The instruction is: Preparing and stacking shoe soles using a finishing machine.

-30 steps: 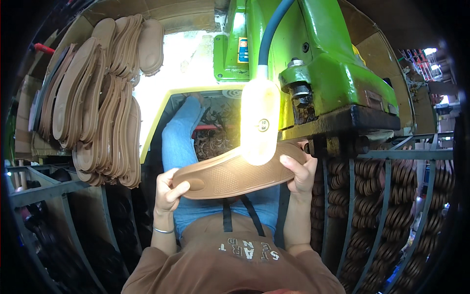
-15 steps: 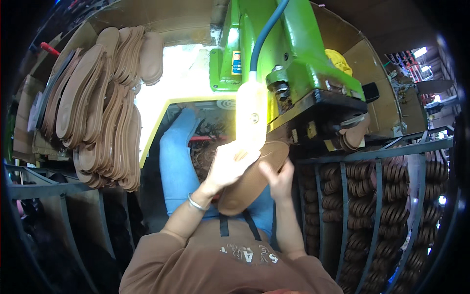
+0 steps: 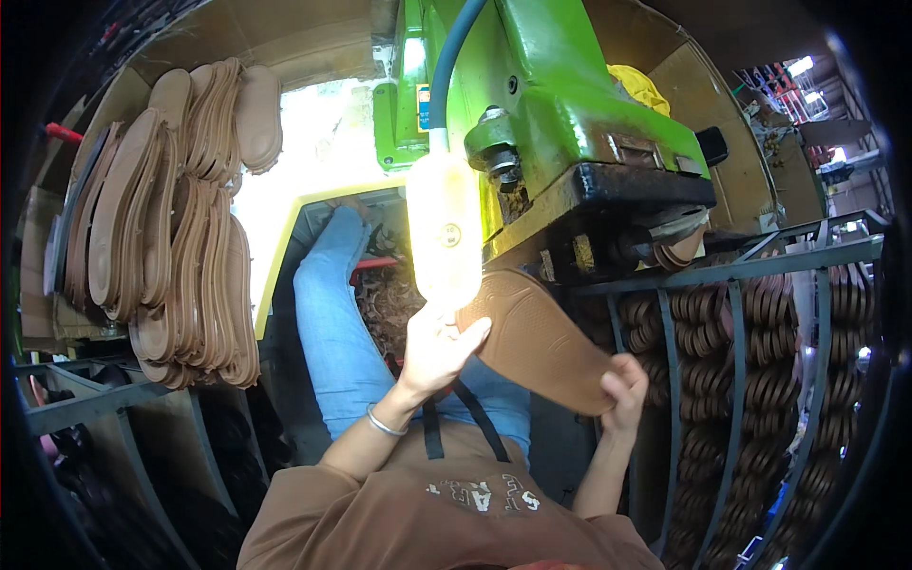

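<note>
A brown shoe sole (image 3: 543, 342) lies slantwise between my two hands, its patterned face turned up. My left hand (image 3: 439, 347) grips the upper left end, thumb on top. At the lower right end my right hand (image 3: 622, 391) pinches the edge, thumb on the face and fingers underneath. Just above my left hand glows a bright work lamp (image 3: 445, 228) on a blue cable. Beyond the sole stands a green machine (image 3: 560, 104), its dark lower head close to the sole's far edge.
Stacks of untrimmed brown soles (image 3: 185, 256) fill the left of the bench. Racks (image 3: 736, 370) with rows of brown soles stand at the right, and another rack (image 3: 123, 394) at the left. Brown scraps (image 3: 389, 309) lie below the yellow-edged bench opening. A yellow cloth (image 3: 638, 88) sits behind the machine.
The sole has swung round, its near end going from lower left to lower right. My right hand has moved right and down to that end. The whole view has shifted slightly.
</note>
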